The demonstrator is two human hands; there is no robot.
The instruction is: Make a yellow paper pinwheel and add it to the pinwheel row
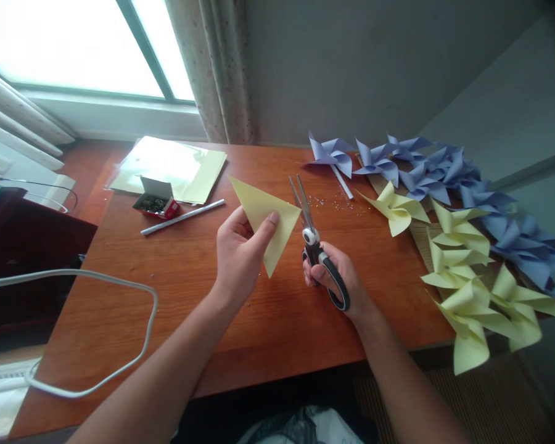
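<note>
One open box holds small pieces; left hand grips yellow paper, right hand holds scissors.

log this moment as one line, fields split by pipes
left hand: holds yellow paper triangle | right hand: holds scissors, blades slightly parted | blade-paper contact: unclear | table right: yellow pinwheels, purple pinwheels

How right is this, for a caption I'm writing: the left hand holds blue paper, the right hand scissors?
Not quite: the paper in the left hand is yellow, not blue, as the head view shows. The right hand holds scissors.
</note>
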